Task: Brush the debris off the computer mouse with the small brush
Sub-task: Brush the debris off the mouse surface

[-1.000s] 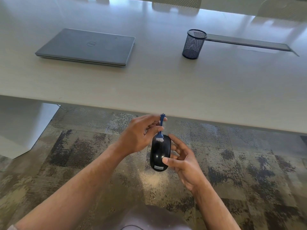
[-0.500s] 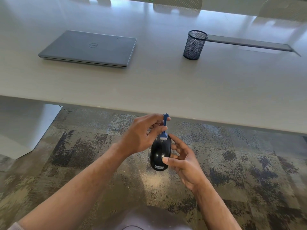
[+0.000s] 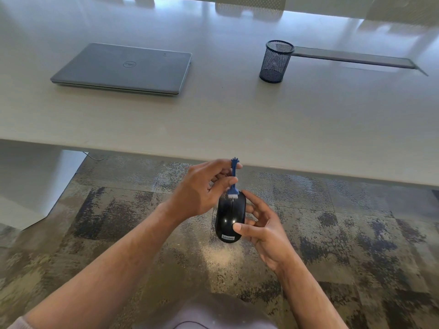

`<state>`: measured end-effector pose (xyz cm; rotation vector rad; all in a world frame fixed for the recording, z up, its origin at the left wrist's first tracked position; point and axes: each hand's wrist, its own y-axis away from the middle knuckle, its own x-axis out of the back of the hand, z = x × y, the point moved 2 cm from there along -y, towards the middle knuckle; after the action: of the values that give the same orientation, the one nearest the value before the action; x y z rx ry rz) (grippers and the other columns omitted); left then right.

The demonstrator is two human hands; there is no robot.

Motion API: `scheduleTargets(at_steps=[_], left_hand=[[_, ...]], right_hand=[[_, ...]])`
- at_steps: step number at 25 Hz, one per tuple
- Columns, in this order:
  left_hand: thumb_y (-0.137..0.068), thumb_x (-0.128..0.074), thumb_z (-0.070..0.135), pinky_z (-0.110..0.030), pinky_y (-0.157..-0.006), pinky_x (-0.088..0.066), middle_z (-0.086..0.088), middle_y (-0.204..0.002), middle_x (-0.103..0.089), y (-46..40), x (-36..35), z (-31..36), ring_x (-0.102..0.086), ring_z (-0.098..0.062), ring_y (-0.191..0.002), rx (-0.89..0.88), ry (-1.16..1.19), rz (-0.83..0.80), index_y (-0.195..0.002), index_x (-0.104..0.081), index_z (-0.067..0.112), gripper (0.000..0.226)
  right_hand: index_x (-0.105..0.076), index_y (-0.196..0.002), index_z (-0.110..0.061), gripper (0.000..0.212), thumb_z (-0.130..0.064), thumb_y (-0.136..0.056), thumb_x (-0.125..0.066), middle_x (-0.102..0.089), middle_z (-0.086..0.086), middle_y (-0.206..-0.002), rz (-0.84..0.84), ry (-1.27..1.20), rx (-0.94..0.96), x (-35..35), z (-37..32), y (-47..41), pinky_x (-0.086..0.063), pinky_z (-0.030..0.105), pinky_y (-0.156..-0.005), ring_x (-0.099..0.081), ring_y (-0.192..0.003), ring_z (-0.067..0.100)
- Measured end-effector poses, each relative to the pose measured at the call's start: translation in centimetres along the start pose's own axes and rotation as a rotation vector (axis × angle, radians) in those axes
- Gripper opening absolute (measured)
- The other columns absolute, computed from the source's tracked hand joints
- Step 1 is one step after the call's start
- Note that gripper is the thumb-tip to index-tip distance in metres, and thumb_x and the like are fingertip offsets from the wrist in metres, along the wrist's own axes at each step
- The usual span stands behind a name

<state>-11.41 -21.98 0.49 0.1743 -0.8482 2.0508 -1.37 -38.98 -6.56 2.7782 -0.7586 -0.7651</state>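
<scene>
A glossy black computer mouse (image 3: 229,216) is held in the air over the carpet, just in front of the table edge. My right hand (image 3: 260,227) grips it from the right side, thumb pressed on its near end by the white label. My left hand (image 3: 202,189) pinches a small blue brush (image 3: 233,180) upright by its thin handle. The brush's white bristles touch the far end of the mouse, near the wheel groove.
A long pale table (image 3: 237,119) spans the view beyond my hands. On it lie a closed grey laptop (image 3: 123,68) at the left and a black mesh pen cup (image 3: 275,61) at the right, beside a flat grey cable slot (image 3: 354,57). Patterned carpet (image 3: 344,233) lies below.
The brush has shifted slightly toward the far tip of the mouse, in small strokes. Both hands and the mouse have stayed in nearly the same place.
</scene>
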Motion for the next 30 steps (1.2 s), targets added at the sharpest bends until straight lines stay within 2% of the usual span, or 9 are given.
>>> scheduleTargets(at_steps=[3,6,8,12,15,20,24,27,30], left_hand=[[-0.095,-0.066,0.019,-0.021,-0.078,-0.058,0.008,-0.095,-0.069,0.2,-0.4,-0.1,-0.070,-0.006,-0.085,0.001,-0.018,-0.019,-0.124,-0.062,0.020,0.029],[-0.095,-0.066,0.011,-0.028,-0.076,-0.061,0.000,-0.095,-0.071,0.4,0.2,-0.9,-0.072,-0.009,-0.085,0.037,-0.059,-0.025,-0.123,-0.062,0.014,0.028],[-0.095,-0.065,0.009,-0.026,-0.076,-0.061,0.001,-0.095,-0.071,0.4,0.6,-1.2,-0.072,-0.007,-0.086,0.052,-0.078,-0.029,-0.123,-0.062,0.014,0.029],[-0.095,-0.065,0.019,-0.034,-0.078,-0.062,0.002,-0.096,-0.070,0.1,0.8,-0.8,-0.073,-0.014,-0.087,0.090,0.006,0.013,-0.123,-0.060,0.025,0.029],[-0.094,-0.066,0.020,-0.039,-0.077,-0.062,0.001,-0.095,-0.070,0.0,0.1,-0.5,-0.073,-0.018,-0.086,0.113,0.086,0.010,-0.121,-0.062,0.025,0.027],[-0.095,-0.067,0.013,-0.031,-0.079,-0.061,0.002,-0.097,-0.070,0.1,0.1,-1.2,-0.072,-0.014,-0.087,0.140,0.006,-0.010,-0.121,-0.060,0.031,0.033],[-0.096,-0.066,0.011,-0.019,-0.075,-0.057,0.003,-0.092,-0.070,-0.1,0.6,-1.1,-0.073,-0.011,-0.083,0.167,0.108,0.055,-0.118,-0.062,0.032,0.031],[-0.096,-0.066,0.015,-0.021,-0.075,-0.058,0.007,-0.092,-0.070,-0.6,0.1,-0.7,-0.074,-0.012,-0.083,0.162,0.128,0.031,-0.119,-0.062,0.033,0.029],[-0.094,-0.064,0.029,-0.023,-0.078,-0.059,0.014,-0.095,-0.070,-0.7,-0.4,-0.4,-0.072,-0.009,-0.087,0.149,0.045,-0.036,-0.121,-0.060,0.035,0.028]], right_hand=[[-0.060,-0.137,-0.023,0.084,0.010,-0.064,-0.082,-0.071,0.012,-0.125,-0.010,-0.005,0.002,0.0,-0.1,0.0,-0.061,0.051,-0.085,-0.071,-0.108,0.040],[-0.060,-0.137,-0.024,0.085,0.010,-0.063,-0.082,-0.069,0.014,-0.127,0.008,0.002,0.000,0.2,0.1,0.1,-0.060,0.051,-0.086,-0.071,-0.109,0.039],[-0.061,-0.137,-0.025,0.085,0.010,-0.062,-0.083,-0.068,0.014,-0.128,0.013,0.008,-0.001,0.3,0.2,0.1,-0.059,0.053,-0.088,-0.070,-0.111,0.038],[-0.060,-0.136,-0.026,0.084,0.010,-0.064,-0.083,-0.070,0.010,-0.127,0.005,0.009,-0.007,0.2,0.3,0.0,-0.060,0.052,-0.089,-0.070,-0.111,0.038],[-0.062,-0.135,-0.026,0.083,0.010,-0.063,-0.083,-0.070,0.010,-0.127,-0.004,0.007,-0.008,0.1,0.3,0.0,-0.059,0.053,-0.089,-0.070,-0.111,0.039],[-0.061,-0.137,-0.025,0.085,0.011,-0.063,-0.083,-0.066,0.016,-0.131,-0.004,0.013,-0.004,0.3,0.3,0.2,-0.059,0.052,-0.086,-0.070,-0.111,0.041],[-0.063,-0.135,-0.026,0.084,0.012,-0.063,-0.083,-0.066,0.016,-0.130,-0.006,0.008,0.000,0.3,0.3,0.2,-0.059,0.053,-0.086,-0.070,-0.110,0.042],[-0.062,-0.135,-0.025,0.084,0.013,-0.063,-0.082,-0.066,0.015,-0.131,-0.019,0.005,-0.001,0.0,0.2,0.1,-0.060,0.050,-0.083,-0.070,-0.109,0.041],[-0.063,-0.135,-0.025,0.084,0.013,-0.062,-0.082,-0.066,0.016,-0.131,-0.024,-0.003,-0.005,-0.1,0.0,0.1,-0.060,0.048,-0.082,-0.071,-0.108,0.041]])
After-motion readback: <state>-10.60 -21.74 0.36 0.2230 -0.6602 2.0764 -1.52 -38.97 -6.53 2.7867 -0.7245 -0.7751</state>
